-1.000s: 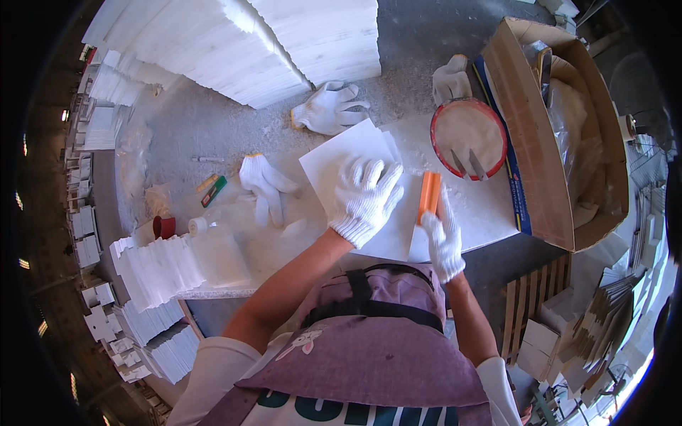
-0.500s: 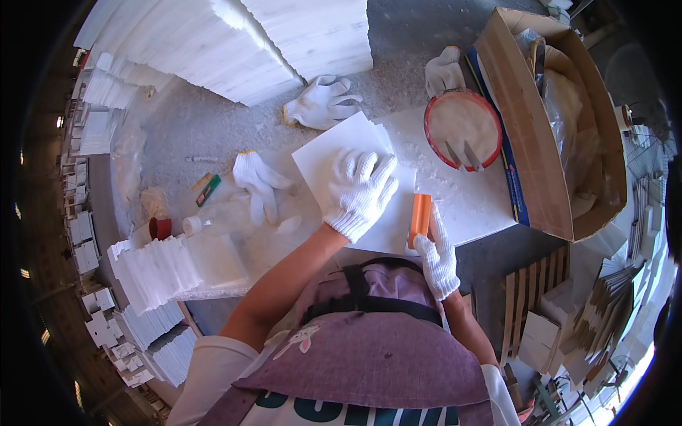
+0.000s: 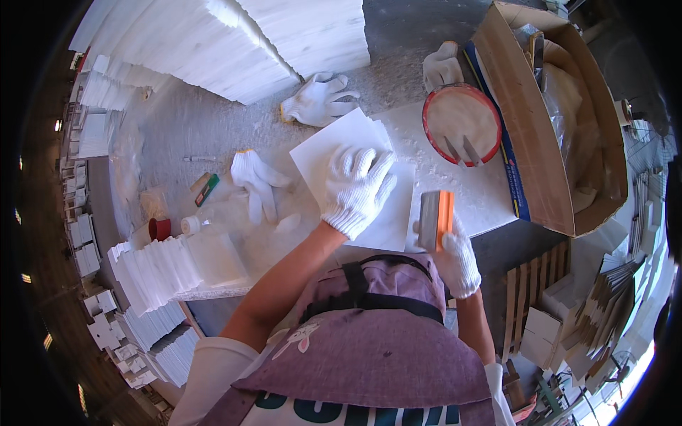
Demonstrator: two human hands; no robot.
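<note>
My left hand (image 3: 357, 186), in a white knit glove, rests on a stack of white sheets (image 3: 323, 153) with its fingers spread. The sheets lie askew, their corners fanned out at the far side. Beside their right edge, my gloved right hand (image 3: 458, 259) is closed round an orange-backed hand tool (image 3: 445, 216) with a flat grey face. That grey face is turned toward the sheets, and the tool is held near the table's front edge. Whether it is a scraper or a sanding block, I cannot tell. The right fingers are partly hidden behind it.
A red-rimmed bowl (image 3: 465, 99) of pale paste or powder holds two blades. Right of it stands a cardboard box (image 3: 526, 163). Loose white gloves (image 3: 318, 101) lie beyond the sheets and to their left. Stacked white boards (image 3: 177, 53) fill the back left; a green-handled tool (image 3: 207, 189) lies left.
My right hand has moved a little to the right and turned the orange-backed tool, so its grey face now shows. My left hand stays on the sheets.
</note>
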